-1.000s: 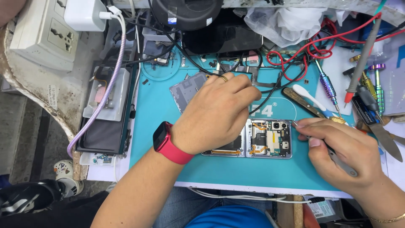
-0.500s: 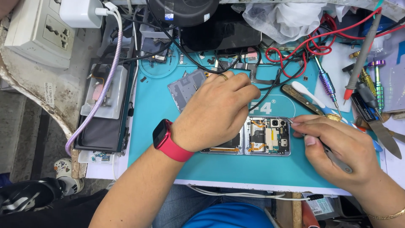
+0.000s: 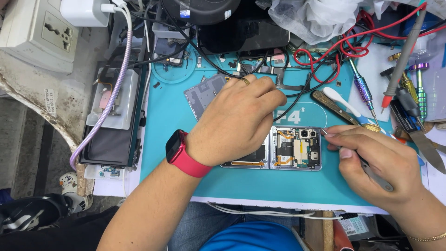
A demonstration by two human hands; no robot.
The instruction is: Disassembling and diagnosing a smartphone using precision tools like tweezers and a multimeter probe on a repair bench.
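Note:
An opened foldable phone (image 3: 295, 148) lies flat on the teal work mat (image 3: 260, 186), its circuit boards and camera modules exposed. My left hand (image 3: 237, 122), with a red watch on the wrist and a ring on one finger, rests fingers-down on the phone's left half and holds it still. My right hand (image 3: 378, 163) grips metal tweezers (image 3: 367, 169) whose tip touches the phone's top right corner. A grey removed back panel (image 3: 202, 95) lies just behind my left hand.
Black and red cables (image 3: 320, 69) cross the mat's far side. Screwdrivers, a probe and blades (image 3: 409, 107) crowd the right. Another dismantled device with a clear tray (image 3: 114, 121) lies on the left beside a purple charging cable. A power strip (image 3: 37, 32) sits far left.
My right hand has shifted slightly left, bringing the tweezers tip to the phone's top right corner. My left hand stays pressed on the phone.

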